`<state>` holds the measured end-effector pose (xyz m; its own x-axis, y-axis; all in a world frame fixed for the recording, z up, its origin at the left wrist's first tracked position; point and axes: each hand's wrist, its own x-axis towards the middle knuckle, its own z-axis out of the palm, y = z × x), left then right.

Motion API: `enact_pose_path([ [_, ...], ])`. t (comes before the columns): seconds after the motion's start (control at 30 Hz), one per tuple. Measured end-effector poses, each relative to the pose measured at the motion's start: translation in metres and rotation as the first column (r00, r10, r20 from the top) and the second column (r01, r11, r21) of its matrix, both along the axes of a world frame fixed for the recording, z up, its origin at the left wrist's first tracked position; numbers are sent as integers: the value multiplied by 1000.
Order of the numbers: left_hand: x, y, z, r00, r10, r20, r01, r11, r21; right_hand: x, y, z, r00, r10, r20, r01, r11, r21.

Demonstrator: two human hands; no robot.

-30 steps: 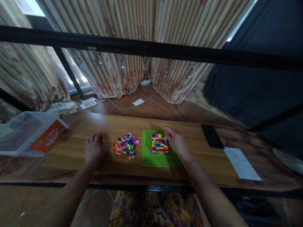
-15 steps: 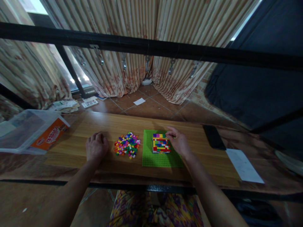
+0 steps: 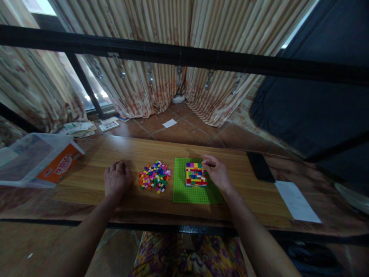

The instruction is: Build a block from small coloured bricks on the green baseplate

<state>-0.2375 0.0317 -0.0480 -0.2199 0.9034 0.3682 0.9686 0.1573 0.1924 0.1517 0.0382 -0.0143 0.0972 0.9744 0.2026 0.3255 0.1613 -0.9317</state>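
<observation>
Spanning the scene, the counter [image 3: 161, 148] carries a green plate [image 3: 196, 194], lying flat, likely to steady the block [image 3: 196, 175] standing on it. Loose bricks [image 3: 155, 177] lie just left, within easy reach. Beside them the left hand [image 3: 117, 180] rests loosely fisted. The right hand [image 3: 218, 173] pinches narrowly at the block's far right corner, and I cannot tell whether it holds anything.

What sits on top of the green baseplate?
A multicoloured brick block stands on the green baseplate, toward its far edge. The right hand covers the plate's far right part; what lies beneath it is hidden.
</observation>
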Motion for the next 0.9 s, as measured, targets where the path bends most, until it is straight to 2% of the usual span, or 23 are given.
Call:
enact_pose_path([
  [0.3, 0, -1, 1, 999, 7, 39, -6, 1000, -11, 5, 9, -6, 976, 13, -216, -35, 995, -98],
  [0.5, 0, -1, 1, 1000, 3, 11, -3, 1000, -14, 4, 8, -14, 941, -7, -338, -33, 993, -113],
  [0.9, 0, 0, 0, 1000, 8, -5, -8, 1000, -5, 3, 10, -18, 917, -49, -397, -19, 986, -165],
])
